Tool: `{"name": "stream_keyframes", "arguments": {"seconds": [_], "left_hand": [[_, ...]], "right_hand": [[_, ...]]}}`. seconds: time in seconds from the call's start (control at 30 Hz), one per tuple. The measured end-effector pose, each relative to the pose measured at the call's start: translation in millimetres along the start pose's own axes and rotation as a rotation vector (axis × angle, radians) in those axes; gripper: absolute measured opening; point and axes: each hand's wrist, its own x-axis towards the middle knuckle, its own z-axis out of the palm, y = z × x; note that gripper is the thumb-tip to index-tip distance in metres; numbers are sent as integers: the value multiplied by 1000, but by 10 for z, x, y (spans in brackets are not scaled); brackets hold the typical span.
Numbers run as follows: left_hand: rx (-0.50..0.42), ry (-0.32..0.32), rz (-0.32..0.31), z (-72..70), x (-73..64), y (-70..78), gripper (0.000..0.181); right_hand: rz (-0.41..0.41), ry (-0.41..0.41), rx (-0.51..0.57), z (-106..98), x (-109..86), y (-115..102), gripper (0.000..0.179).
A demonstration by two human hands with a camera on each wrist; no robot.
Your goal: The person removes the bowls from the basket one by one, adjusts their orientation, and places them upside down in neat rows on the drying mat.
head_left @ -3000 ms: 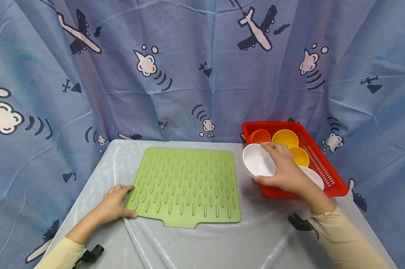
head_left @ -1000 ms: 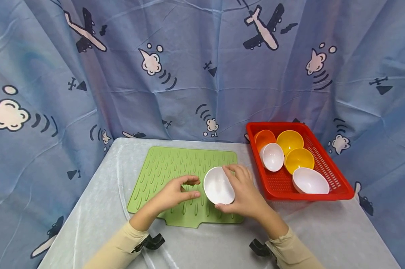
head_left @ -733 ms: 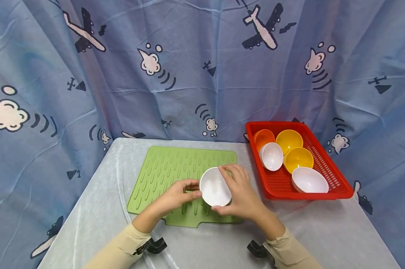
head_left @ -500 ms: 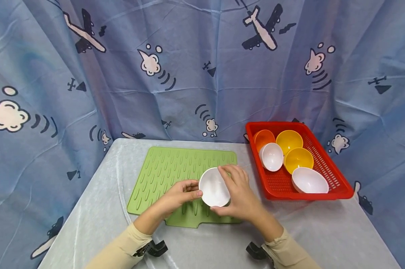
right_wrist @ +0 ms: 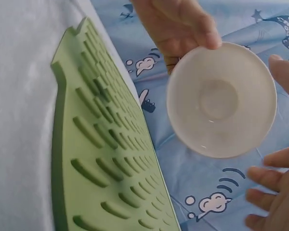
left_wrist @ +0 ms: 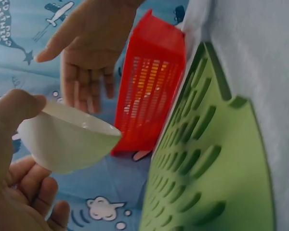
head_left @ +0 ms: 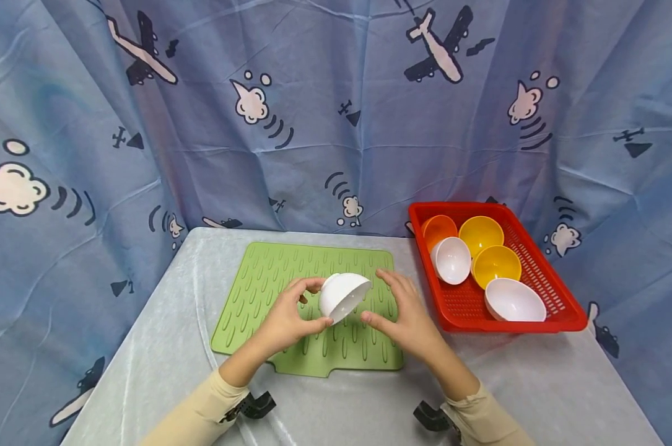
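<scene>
My left hand (head_left: 291,313) holds a white bowl (head_left: 344,294) above the green drying mat (head_left: 257,279), thumb at its rim and fingers behind its base. Tilted on its side, the bowl turns its mouth toward my right hand (head_left: 408,316). That hand is apart from the bowl, its thumb and fingers spread around nothing. In the left wrist view the thumb presses the rim of the bowl (left_wrist: 67,137) while the fingers lie under its outer wall. The right wrist view looks straight into the bowl (right_wrist: 221,101), which has nothing in it.
A red basket (head_left: 564,310) stands to the right of the mat. In it sit an orange bowl (head_left: 439,230), yellow bowls (head_left: 497,265), a small white bowl (head_left: 453,261) and a larger white bowl (head_left: 515,301). A blue printed curtain (head_left: 313,124) hangs behind the pale cloth-covered table (head_left: 202,266).
The right hand brought the white bowl from the basket to over the mat. The left hand left the mat's edge and took the bowl; the right hand let go, and the bowl tilted over.
</scene>
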Motion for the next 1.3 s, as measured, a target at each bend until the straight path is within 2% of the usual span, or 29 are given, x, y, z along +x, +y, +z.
{"name": "stream_keyframes", "arguments": {"seconds": [0.13, 0.23, 0.37, 0.5, 0.6, 0.7, 0.83, 0.93, 1.0, 1.17, 1.3], "left_hand": [[129, 16, 83, -28, -11, 37, 75], [199, -8, 115, -47, -14, 66, 76], [283, -53, 206, -61, -13, 77, 77], [338, -76, 293, -67, -17, 96, 75], [321, -67, 314, -81, -7, 107, 76], [249, -36, 236, -104, 10, 95, 85], [110, -14, 24, -144, 32, 63, 93], [41, -35, -72, -172, 50, 50, 90], [15, -55, -89, -187, 62, 45, 87], [11, -91, -78, -227, 74, 16, 84], [31, -86, -91, -297, 79, -33, 84]], "right_hand": [[74, -69, 99, 5, -6, 17, 74], [106, -104, 135, 39, -15, 33, 72], [144, -132, 148, 71, -25, 33, 74], [180, -157, 175, 86, -23, 26, 75], [209, -160, 227, 82, -20, 35, 74], [209, -137, 289, 79, -12, 57, 73], [167, -104, 335, 89, -4, 72, 78], [143, -89, 357, 109, -5, 75, 82], [127, -84, 367, 121, -1, 79, 84], [93, -76, 351, 161, 21, 81, 85], [90, -78, 308, 203, 101, 34, 87]]}}
